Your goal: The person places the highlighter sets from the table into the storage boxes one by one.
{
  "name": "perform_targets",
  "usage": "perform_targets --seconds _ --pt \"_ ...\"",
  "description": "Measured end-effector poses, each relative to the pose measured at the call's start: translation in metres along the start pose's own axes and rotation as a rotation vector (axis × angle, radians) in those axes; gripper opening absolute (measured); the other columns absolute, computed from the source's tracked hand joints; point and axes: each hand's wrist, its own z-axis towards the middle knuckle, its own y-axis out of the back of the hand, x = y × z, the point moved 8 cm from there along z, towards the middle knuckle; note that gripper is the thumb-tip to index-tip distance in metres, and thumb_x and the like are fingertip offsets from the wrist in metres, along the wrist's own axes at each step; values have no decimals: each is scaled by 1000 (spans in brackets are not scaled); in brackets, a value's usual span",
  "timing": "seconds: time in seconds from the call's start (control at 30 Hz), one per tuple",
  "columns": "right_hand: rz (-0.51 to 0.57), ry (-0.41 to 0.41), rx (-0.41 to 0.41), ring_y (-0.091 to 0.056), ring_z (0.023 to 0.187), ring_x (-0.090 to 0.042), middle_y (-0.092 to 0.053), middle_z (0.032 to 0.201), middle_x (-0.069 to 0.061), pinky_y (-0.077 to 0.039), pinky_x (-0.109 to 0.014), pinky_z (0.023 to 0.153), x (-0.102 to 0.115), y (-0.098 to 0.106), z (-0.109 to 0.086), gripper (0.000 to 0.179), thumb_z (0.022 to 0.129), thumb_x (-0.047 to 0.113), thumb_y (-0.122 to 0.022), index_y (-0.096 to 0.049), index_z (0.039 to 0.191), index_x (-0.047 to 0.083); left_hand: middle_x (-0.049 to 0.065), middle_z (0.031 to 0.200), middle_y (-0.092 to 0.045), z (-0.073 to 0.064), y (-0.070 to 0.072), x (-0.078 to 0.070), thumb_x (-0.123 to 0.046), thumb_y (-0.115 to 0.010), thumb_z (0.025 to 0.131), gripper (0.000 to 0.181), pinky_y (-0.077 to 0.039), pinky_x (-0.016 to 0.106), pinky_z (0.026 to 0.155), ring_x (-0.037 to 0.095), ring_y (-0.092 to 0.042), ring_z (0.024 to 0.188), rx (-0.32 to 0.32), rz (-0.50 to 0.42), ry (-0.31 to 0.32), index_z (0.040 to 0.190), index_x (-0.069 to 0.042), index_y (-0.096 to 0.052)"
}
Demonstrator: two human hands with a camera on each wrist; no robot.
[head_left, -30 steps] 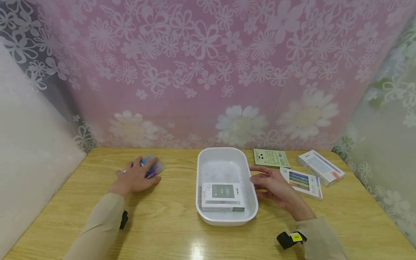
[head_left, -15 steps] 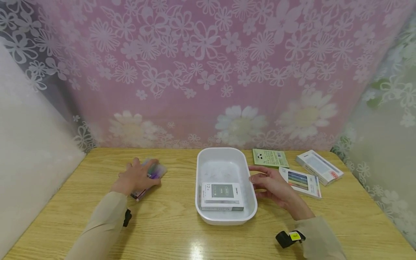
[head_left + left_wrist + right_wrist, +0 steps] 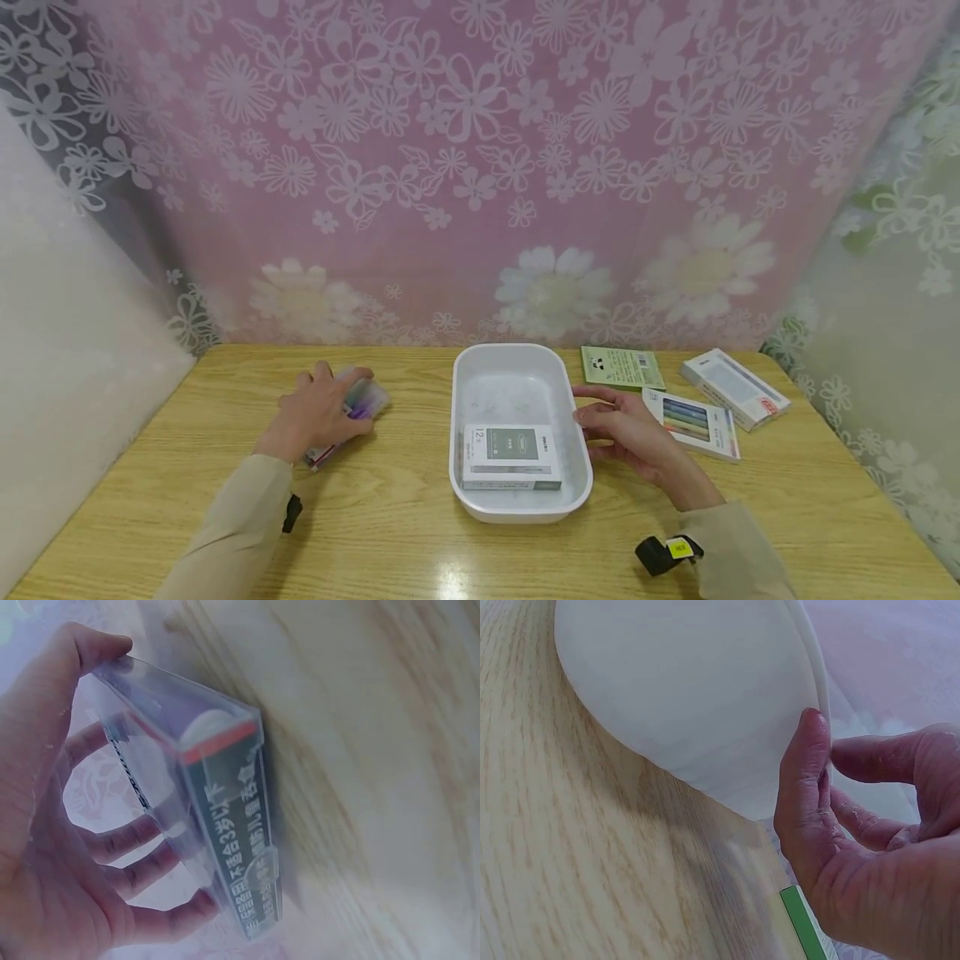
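Observation:
My left hand [image 3: 318,412] grips a clear plastic case [image 3: 169,720] at the left of the table, thumb on one edge and fingertips along another. Purple and blue show through the case, and its end bears a dark label with white print; most of it is hidden under the hand in the head view. On the right, my right hand [image 3: 626,429] rests its fingertips against the outer side and rim of a white plastic tray [image 3: 456,417], its fingers loosely bent. Inside the tray's near half lies a white box [image 3: 512,457] with a grey-green panel.
Right of the tray lie a green flat pack [image 3: 622,367], a white pack of coloured sticks [image 3: 693,423] and a white box with a clear window [image 3: 735,387]. The wooden table [image 3: 397,533] meets a flowered curtain [image 3: 420,208] at the back.
My left hand has turned the plastic case and drawn it slightly right and nearer, baring its near end. The right hand and tray have stayed in place.

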Motion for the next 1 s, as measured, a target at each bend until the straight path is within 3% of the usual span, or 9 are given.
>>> perform_targets --seconds 0.13,0.37,0.57,0.7,0.83,1.0 --pt "5 3 3 -73 92 -15 -76 108 -3 -63 -28 73 1 -1 0 63 101 19 -62 -36 156 3 35 133 -46 -1 6 -5 -51 -69 87 70 -45 51 50 53 -51 107 -42 -1 -25 151 -32 -46" --pt "5 13 10 -73 93 -16 -75 108 -3 -63 -29 74 2 -1 -1 62 101 19 -61 -36 155 2 33 130 -49 -3 13 -12 -51 -70 85 71 -46 50 49 50 -53 104 -113 7 -69 150 -32 -48" --pt "6 11 12 -73 93 -16 -75 108 -3 -63 -29 73 2 -1 -1 63 102 19 -62 -35 156 2 31 129 -49 -6 21 -20 -55 -69 83 74 -46 45 47 46 -54 100 -191 68 -106 151 -34 -47" --pt "7 9 9 -74 93 -16 -75 108 -3 -63 -29 73 2 -1 -1 63 102 19 -61 -35 156 2 30 131 -49 -11 32 -32 -56 -68 82 75 -51 52 52 47 -55 103 -283 129 -149 151 -34 -48" --pt "9 6 6 -74 92 -16 -75 108 -3 -63 -29 73 1 -1 -1 63 101 18 -62 -35 156 2 29 137 -47 -15 41 -43 -55 -68 82 76 -54 60 63 49 -54 110 -334 163 -179 152 -36 -46" --pt "16 5 7 -74 92 -16 -75 107 -2 -63 -29 72 1 -1 -1 63 101 18 -62 -35 156 2 28 137 -47 -20 51 -58 -62 -73 81 80 -56 56 62 46 -56 104 -406 230 -235 152 -38 -45"
